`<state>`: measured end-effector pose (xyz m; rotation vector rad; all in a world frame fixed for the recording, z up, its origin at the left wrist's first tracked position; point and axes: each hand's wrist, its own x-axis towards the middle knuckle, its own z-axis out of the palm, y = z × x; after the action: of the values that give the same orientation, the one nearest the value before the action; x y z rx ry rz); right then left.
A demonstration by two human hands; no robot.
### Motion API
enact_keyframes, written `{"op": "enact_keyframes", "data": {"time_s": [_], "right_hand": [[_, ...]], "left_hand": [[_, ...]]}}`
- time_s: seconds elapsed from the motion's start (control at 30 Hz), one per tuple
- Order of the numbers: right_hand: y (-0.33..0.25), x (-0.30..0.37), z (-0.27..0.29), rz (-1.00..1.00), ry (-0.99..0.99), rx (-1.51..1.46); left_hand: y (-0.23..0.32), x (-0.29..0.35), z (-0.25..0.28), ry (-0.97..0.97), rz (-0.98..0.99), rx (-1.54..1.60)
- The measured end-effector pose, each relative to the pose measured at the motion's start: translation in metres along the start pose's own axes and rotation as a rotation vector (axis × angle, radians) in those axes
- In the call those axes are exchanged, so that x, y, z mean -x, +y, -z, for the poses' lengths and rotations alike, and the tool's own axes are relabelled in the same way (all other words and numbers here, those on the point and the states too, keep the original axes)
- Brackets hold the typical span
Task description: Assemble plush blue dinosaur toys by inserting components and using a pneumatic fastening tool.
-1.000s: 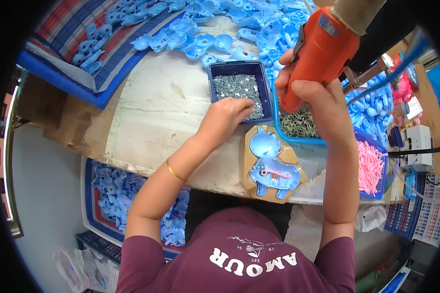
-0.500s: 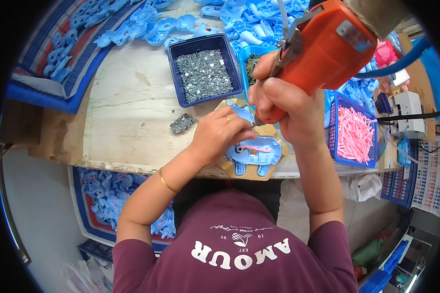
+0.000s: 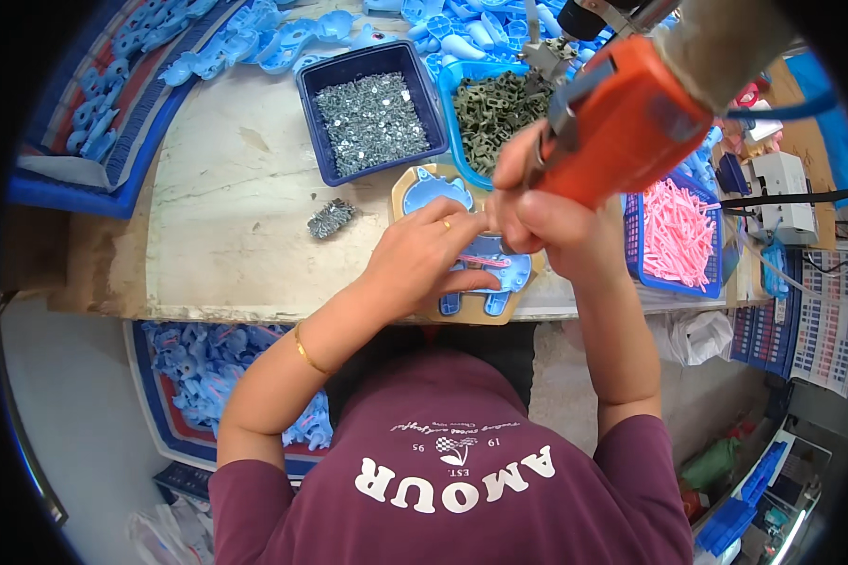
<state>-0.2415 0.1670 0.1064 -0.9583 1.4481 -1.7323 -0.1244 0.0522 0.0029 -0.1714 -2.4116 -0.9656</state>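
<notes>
While our right hand (image 3: 546,221) is wrapped tight around the grip of the orange power screwdriver (image 3: 622,122), its nose angled down toward the work just under our knuckles, our left hand (image 3: 424,254) lies flat with the fingers spread and pressing on the blue plastic toy shell (image 3: 485,259). That shell sits in a wooden jig (image 3: 415,188) at the near edge of the desk (image 3: 226,207), directly beneath both hands.

We judge the shell to be light, thin and fairly stiff, with a smooth moulded surface that could skid if it were not seated in the jig; pressing on its flat middle, away from the screw point, looks the safest hold, since the thin edges could flex or crack under hard pressure. The screwdriver looks much heavier, and its thick grip suits a full fist.

Beyond the left hand's fingertips stands a dark blue tray of small silver screws (image 3: 372,113), with a little loose heap of screws (image 3: 332,218) to that hand's left. Past the right hand are a bin of dark green parts (image 3: 495,108) and, to its right, a basket of pink plastic pieces (image 3: 678,235).
</notes>
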Motion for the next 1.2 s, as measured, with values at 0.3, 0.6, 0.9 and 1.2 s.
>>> {"op": "enact_keyframes", "data": {"time_s": [0.3, 0.6, 0.9, 1.2], "right_hand": [[0.028, 0.023, 0.023, -0.021, 0.149, -0.018], [0.042, 0.023, 0.026, 0.034, 0.171, 0.002], [0.061, 0.032, 0.017, 0.089, 0.298, 0.007], [0.004, 0.020, -0.012, 0.303, 0.022, 0.196]], "left_hand": [[0.010, 0.018, -0.012, -0.116, -0.142, -0.194], [0.006, 0.020, -0.021, -0.129, -0.115, -0.169], [-0.001, 0.030, -0.035, -0.039, -0.150, -0.159], [0.016, 0.052, -0.010, 0.092, -0.120, -0.095]]}}
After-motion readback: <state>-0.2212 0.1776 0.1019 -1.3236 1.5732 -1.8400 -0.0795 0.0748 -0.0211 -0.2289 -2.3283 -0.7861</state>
